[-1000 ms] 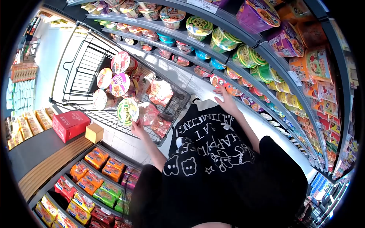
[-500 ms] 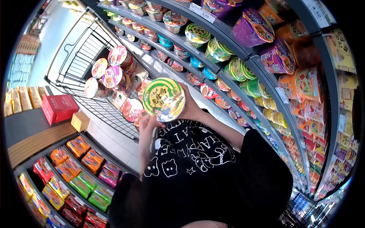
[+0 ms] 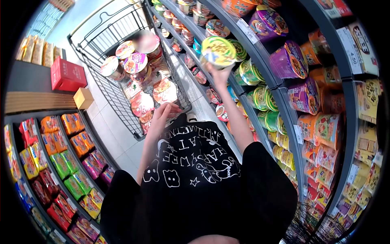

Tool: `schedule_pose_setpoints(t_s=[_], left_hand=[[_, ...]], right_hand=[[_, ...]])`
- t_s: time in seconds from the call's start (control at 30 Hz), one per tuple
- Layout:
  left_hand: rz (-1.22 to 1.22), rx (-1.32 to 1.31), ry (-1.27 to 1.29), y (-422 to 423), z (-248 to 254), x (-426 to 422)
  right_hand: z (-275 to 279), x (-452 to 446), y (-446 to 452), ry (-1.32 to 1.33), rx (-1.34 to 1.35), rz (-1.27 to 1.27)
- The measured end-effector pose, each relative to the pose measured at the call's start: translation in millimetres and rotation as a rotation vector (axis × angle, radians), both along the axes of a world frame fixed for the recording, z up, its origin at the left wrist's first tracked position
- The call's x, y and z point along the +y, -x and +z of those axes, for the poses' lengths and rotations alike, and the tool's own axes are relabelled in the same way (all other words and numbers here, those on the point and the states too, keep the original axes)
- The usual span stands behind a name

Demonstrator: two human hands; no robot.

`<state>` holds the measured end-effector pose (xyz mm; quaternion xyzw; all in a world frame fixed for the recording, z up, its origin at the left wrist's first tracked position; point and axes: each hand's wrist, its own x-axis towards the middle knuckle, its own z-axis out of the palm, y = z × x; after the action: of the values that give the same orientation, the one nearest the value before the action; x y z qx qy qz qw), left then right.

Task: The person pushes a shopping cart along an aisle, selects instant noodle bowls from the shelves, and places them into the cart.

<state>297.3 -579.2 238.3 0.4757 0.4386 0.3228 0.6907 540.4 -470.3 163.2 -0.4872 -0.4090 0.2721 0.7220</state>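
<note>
A green and yellow instant noodle cup (image 3: 219, 51) is gripped in my right hand (image 3: 219, 77), raised beside the shelf of similar green cups (image 3: 260, 99). The fingers are wrapped round its lower side, partly hidden. My left hand (image 3: 163, 116) holds nothing, its fingers stretched loosely above the near end of the shopping cart (image 3: 96, 67). Inside the cart are several noodle cups and bowls, among them a purple-lidded cup (image 3: 135, 63) and a bowl with a red and white lid (image 3: 165, 91).
Shelves of noodle cups run along my right, with purple cups (image 3: 289, 59) higher up. To the left stand racks of bagged noodles (image 3: 74, 185), a red box (image 3: 68, 74) and a small tan box (image 3: 83, 98). Tiled floor (image 3: 122, 140) shows between the racks and cart.
The noodle cup has moved up and right, from between both hands in front of my chest to beside the shelf in my right hand. My left hand has let go of it.
</note>
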Motion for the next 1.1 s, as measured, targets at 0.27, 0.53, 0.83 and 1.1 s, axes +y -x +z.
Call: schedule_pose_setpoints(t_s=[0.27, 0.53, 0.83, 1.1], left_hand=[[0.208, 0.105, -0.078, 43.2, -26.2, -10.8], [0.408, 0.626, -0.106, 81.9, -70.8, -21.5], [0.050, 1.121, 0.110, 107.1, -191.9, -8.0], [0.296, 1.245, 0.129, 73.1, -182.2, 29.3]], right_hand=[[-18.1, 61.2, -76.3, 0.269, -0.481, -0.690], [-47.1, 93.4, -91.6, 0.410, -0.747, -0.985], [-56.9, 46.9, -59.0, 0.402, -0.495, -0.695], [-87.6, -92.2, 36.9, 0.407, -0.626, 0.106]])
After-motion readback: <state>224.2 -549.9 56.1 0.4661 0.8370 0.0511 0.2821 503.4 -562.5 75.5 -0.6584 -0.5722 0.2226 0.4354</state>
